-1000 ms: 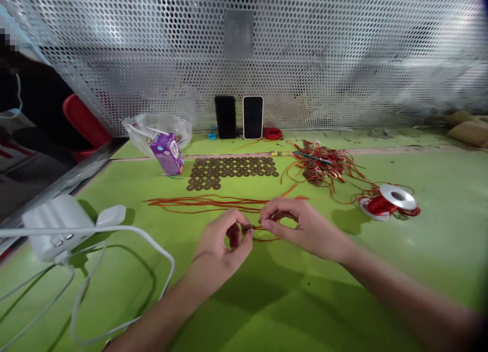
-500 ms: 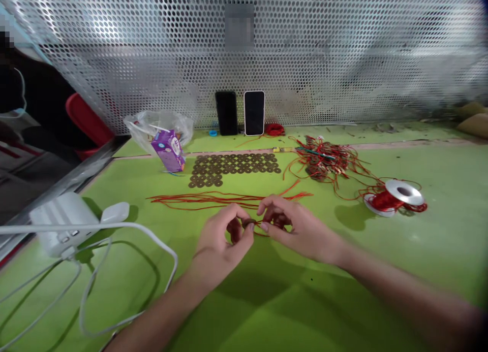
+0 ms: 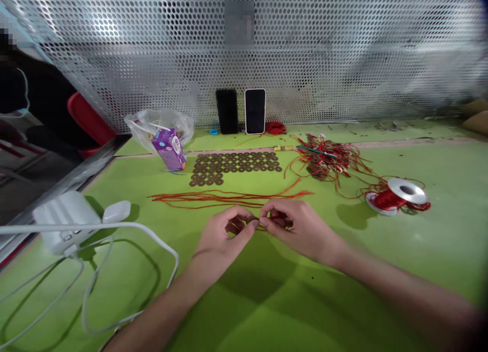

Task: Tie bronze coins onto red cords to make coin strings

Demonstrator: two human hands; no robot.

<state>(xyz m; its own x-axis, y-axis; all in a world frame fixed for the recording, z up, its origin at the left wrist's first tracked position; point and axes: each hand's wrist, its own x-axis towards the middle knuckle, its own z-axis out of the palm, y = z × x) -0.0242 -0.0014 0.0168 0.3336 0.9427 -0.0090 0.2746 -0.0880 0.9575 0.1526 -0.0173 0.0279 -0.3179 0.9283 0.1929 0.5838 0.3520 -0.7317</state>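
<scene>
My left hand [image 3: 223, 237] is closed, its thumb and forefinger pinching a brown holed coin that mostly hides behind the fingertips. Against it, my right hand [image 3: 303, 230] pinches a thin red cord [image 3: 280, 216], and the fingertips of both hands meet above the green table. Just beyond them lies a bundle of cut red cords [image 3: 213, 197], stretched from left to right. Behind the bundle, brown holed coins [image 3: 232, 164] are laid flat in rows. To the right sit a tangled heap of coins on red cords [image 3: 324, 156] and a spool of red cord [image 3: 409, 189].
A white charger [image 3: 64, 222] with looping white cables lies at left, near my left forearm. A purple carton [image 3: 170, 150] stands before a clear plastic bag [image 3: 145, 121]. Two phones [image 3: 227, 110] lean on the perforated metal panel [image 3: 305, 52]. A person sits at far left.
My fingertips have come closer together, and the coin and the cord between them are more covered now. The things on the table lie as before.
</scene>
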